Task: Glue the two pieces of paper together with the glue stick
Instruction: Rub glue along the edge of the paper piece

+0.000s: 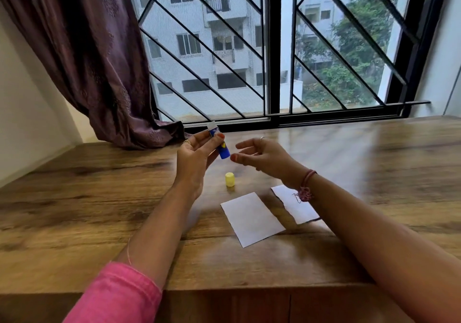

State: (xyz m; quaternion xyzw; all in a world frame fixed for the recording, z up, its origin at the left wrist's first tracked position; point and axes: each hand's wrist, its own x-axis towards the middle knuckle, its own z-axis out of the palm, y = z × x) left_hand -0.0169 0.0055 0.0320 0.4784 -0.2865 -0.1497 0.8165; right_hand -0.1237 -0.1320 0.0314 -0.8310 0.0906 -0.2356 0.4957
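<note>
Wooden table against barred window, maroon curtain bunched at left, cream wall, daylight, apartment block and trees outside

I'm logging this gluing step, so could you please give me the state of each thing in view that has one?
Glue stick: uncapped, glue showing at top, held tilted above the table.
Cap: off, standing on the table.
Left paper: flat on the table, bare.
Right paper: flat, apart from the left one, partly under the right forearm.
Left hand: gripping the glue stick.
Right hand: open, empty, beside the stick.
Curtain: drawn aside.
</note>
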